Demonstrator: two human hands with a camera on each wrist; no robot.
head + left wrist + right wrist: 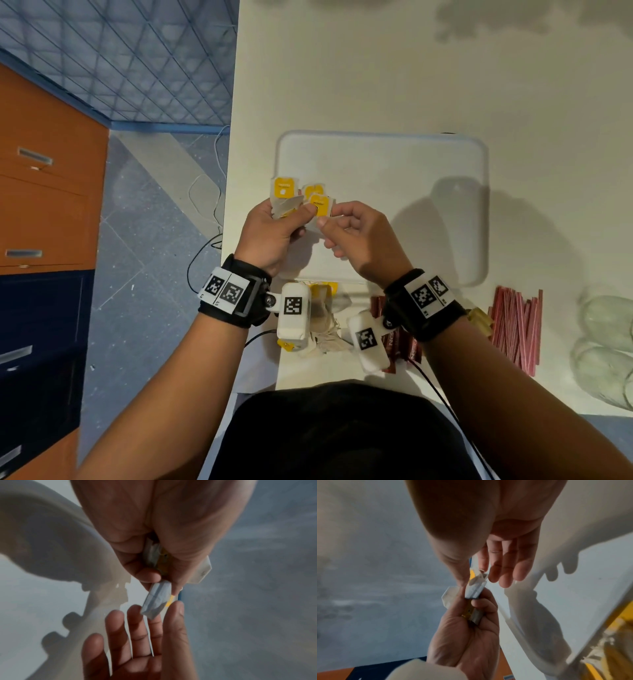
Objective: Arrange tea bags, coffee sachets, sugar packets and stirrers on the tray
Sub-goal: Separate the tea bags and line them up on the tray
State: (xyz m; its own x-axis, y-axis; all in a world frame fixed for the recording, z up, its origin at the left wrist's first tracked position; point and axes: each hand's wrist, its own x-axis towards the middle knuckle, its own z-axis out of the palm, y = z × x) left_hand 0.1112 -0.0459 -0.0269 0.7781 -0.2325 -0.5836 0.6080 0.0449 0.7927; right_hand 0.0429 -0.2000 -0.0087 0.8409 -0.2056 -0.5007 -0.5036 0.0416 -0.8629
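A white tray [411,164] lies on the white table. Over its front left corner my left hand [294,214] grips a bunch of tea bags with yellow tags [283,190]. My right hand [329,216] pinches one tea bag [320,204] of that bunch between thumb and index finger. In the left wrist view the folded white tea bag [157,600] sticks out of the left fist, and the right thumb [176,609] touches it. The right wrist view shows the same tea bag [475,586] between the right thumb and index finger, above the left hand [471,615].
More tea bags [325,315] lie heaped at the table's near edge. Dark red sachets [407,346] lie under my right wrist, and thin red sticks [517,325] lie to the right. Pale translucent objects [606,342] sit far right. The table's left edge [233,171] drops to the floor.
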